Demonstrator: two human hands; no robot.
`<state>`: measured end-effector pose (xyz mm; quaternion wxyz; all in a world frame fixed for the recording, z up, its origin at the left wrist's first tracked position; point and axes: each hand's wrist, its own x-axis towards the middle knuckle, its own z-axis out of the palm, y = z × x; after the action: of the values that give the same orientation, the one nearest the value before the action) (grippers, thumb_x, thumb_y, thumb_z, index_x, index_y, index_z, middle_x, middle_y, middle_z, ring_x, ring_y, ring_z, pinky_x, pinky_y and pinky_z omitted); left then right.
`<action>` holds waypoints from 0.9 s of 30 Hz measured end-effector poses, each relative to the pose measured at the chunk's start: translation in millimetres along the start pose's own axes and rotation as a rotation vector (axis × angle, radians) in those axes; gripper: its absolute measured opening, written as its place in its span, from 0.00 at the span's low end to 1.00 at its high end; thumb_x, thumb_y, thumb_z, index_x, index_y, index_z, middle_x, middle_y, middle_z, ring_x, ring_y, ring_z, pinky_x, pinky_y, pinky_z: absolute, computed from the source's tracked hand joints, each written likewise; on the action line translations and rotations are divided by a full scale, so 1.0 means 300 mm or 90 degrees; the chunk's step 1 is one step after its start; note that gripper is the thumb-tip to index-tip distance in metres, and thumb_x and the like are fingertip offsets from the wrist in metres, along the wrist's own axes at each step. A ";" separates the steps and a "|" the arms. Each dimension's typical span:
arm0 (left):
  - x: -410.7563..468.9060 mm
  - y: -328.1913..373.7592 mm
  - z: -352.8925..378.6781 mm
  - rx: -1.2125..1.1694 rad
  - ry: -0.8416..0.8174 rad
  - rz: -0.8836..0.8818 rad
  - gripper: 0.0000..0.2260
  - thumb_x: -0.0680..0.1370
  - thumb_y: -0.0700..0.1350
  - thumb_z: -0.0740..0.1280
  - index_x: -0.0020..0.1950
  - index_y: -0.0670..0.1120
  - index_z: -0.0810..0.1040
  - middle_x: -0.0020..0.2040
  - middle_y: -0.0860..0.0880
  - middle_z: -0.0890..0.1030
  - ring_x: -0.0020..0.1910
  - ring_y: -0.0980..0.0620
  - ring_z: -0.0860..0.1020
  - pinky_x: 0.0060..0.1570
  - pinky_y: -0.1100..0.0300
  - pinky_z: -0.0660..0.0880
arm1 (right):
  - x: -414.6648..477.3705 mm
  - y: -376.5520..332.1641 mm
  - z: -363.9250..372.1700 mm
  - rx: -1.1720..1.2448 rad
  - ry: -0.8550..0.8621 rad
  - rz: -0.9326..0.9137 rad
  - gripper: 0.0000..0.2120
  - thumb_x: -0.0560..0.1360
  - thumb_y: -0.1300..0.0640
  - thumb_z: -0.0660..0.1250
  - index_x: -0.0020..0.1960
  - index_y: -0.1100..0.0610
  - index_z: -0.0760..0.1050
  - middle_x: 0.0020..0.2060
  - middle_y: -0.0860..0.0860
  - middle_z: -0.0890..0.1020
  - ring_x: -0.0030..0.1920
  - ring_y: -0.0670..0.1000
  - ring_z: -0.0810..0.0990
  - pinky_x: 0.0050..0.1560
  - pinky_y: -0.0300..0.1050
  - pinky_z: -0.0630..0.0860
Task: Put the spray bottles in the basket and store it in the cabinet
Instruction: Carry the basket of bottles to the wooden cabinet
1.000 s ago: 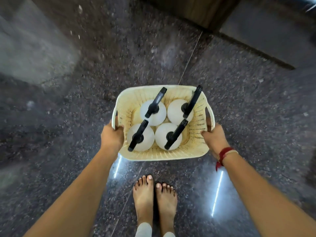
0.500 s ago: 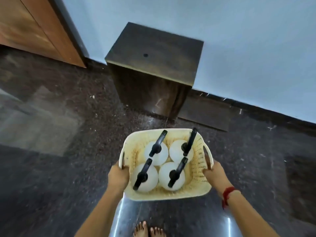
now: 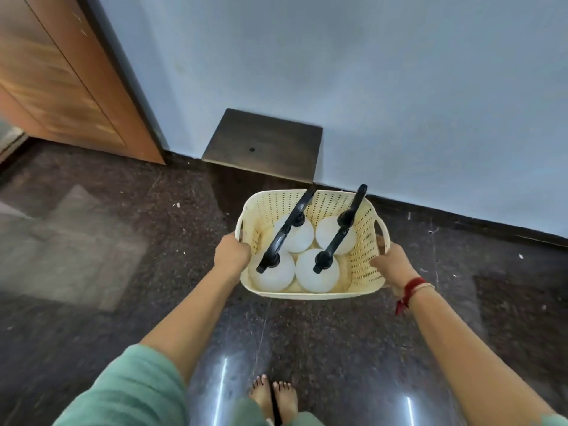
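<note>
Four white spray bottles point(image 3: 317, 270) with black trigger heads are standing upright inside the cream perforated basket point(image 3: 365, 241), packed two by two and touching one another, their nozzles all pointing toward about 1 o'clock. Both hands are carrying the basket above the dark speckled floor point(image 3: 123, 287): the left hand point(image 3: 231, 253) is curling shut around the handle at the basket's 9 o'clock side, and the right hand point(image 3: 392, 264) is gripping the handle at its 3 o'clock side, fingers wrapped under the rim. A red thread band point(image 3: 410, 287) is circling the right wrist, and a green sleeve point(image 3: 129, 392) is covering the left upper arm. At 12 o'clock from the basket, a low dark wooden cabinet point(image 3: 264, 146) is standing against the pale blue wall point(image 3: 368, 72), its top showing a small round hole. At 10 o'clock, an orange-brown wooden door point(image 3: 55, 81) is meeting the wall. Bare feet point(image 3: 273, 398) are showing at 6 o'clock.
</note>
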<state>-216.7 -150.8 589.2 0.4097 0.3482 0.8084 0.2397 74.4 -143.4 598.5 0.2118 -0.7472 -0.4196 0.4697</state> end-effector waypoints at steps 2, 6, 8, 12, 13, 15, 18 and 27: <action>-0.048 0.033 -0.031 0.011 -0.007 0.025 0.15 0.74 0.35 0.58 0.58 0.40 0.77 0.52 0.38 0.80 0.50 0.39 0.78 0.45 0.50 0.76 | -0.066 -0.014 -0.034 0.016 -0.002 0.011 0.20 0.73 0.73 0.57 0.58 0.53 0.74 0.44 0.56 0.81 0.47 0.59 0.81 0.38 0.53 0.80; -0.115 0.058 -0.072 0.029 -0.011 0.048 0.14 0.75 0.36 0.59 0.57 0.40 0.77 0.47 0.42 0.79 0.47 0.41 0.78 0.43 0.52 0.74 | -0.168 -0.023 -0.064 0.040 -0.004 0.019 0.18 0.74 0.72 0.56 0.56 0.53 0.73 0.43 0.56 0.81 0.43 0.58 0.81 0.25 0.45 0.78; -0.132 0.058 -0.090 0.040 -0.011 0.060 0.14 0.75 0.37 0.59 0.58 0.40 0.77 0.45 0.43 0.78 0.44 0.43 0.76 0.41 0.54 0.73 | -0.200 -0.027 -0.064 0.055 -0.008 0.025 0.17 0.75 0.71 0.56 0.54 0.52 0.72 0.41 0.56 0.81 0.40 0.57 0.82 0.24 0.45 0.78; -0.145 0.059 -0.109 0.040 -0.017 0.069 0.15 0.76 0.37 0.59 0.61 0.41 0.76 0.50 0.42 0.79 0.41 0.47 0.74 0.39 0.55 0.72 | -0.232 -0.019 -0.063 0.081 -0.015 0.047 0.14 0.76 0.70 0.57 0.55 0.54 0.72 0.41 0.56 0.81 0.39 0.56 0.82 0.26 0.47 0.79; -0.147 0.058 -0.108 0.039 -0.015 0.073 0.15 0.76 0.37 0.59 0.62 0.41 0.76 0.51 0.42 0.80 0.40 0.48 0.74 0.37 0.56 0.72 | -0.237 -0.012 -0.066 0.085 -0.015 0.049 0.14 0.76 0.69 0.58 0.55 0.55 0.72 0.41 0.57 0.81 0.40 0.56 0.82 0.26 0.48 0.80; -0.151 0.060 -0.091 0.058 -0.015 0.096 0.15 0.76 0.37 0.59 0.60 0.41 0.77 0.47 0.44 0.79 0.40 0.48 0.74 0.36 0.56 0.71 | -0.244 0.014 -0.079 0.095 -0.003 0.054 0.14 0.77 0.68 0.58 0.57 0.55 0.72 0.43 0.58 0.82 0.41 0.57 0.83 0.27 0.48 0.80; -0.167 0.090 -0.044 0.087 -0.048 0.134 0.15 0.75 0.37 0.59 0.59 0.43 0.78 0.48 0.44 0.80 0.42 0.46 0.76 0.38 0.56 0.72 | -0.252 0.074 -0.120 0.127 0.033 0.076 0.16 0.76 0.69 0.59 0.60 0.56 0.72 0.41 0.56 0.82 0.39 0.56 0.82 0.24 0.45 0.78; -0.153 0.243 0.197 0.151 -0.182 0.209 0.12 0.75 0.38 0.60 0.56 0.42 0.77 0.51 0.42 0.81 0.42 0.47 0.76 0.38 0.56 0.72 | -0.219 0.259 -0.270 0.247 0.137 0.151 0.23 0.75 0.73 0.58 0.63 0.51 0.72 0.38 0.55 0.82 0.37 0.56 0.82 0.24 0.48 0.78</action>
<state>-121.7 -132.6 628.5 0.4316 0.5508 0.6974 0.1546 165.2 -234.6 615.7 0.3381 -0.7824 -0.2060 0.4807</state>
